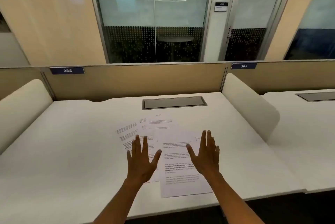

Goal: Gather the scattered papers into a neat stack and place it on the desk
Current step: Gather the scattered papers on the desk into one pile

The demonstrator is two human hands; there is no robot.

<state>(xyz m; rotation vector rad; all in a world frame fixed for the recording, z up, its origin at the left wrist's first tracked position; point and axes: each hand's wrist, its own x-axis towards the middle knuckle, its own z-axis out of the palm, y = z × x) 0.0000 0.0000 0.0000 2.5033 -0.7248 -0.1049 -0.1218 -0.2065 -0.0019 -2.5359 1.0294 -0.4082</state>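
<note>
Gather step not yet begun — both hands, left (142, 160) & right (205, 155), spread flat, holding nothing, over papers (178, 164) fanned mid-surface (72, 142); next — sweep sheets inward, square edges.

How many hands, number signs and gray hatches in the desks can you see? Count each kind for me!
Hands: 2, the left hand and the right hand
Number signs: 2, sign 384 and sign 385
Gray hatches: 2, the near hatch and the far hatch
Total: 6
</note>
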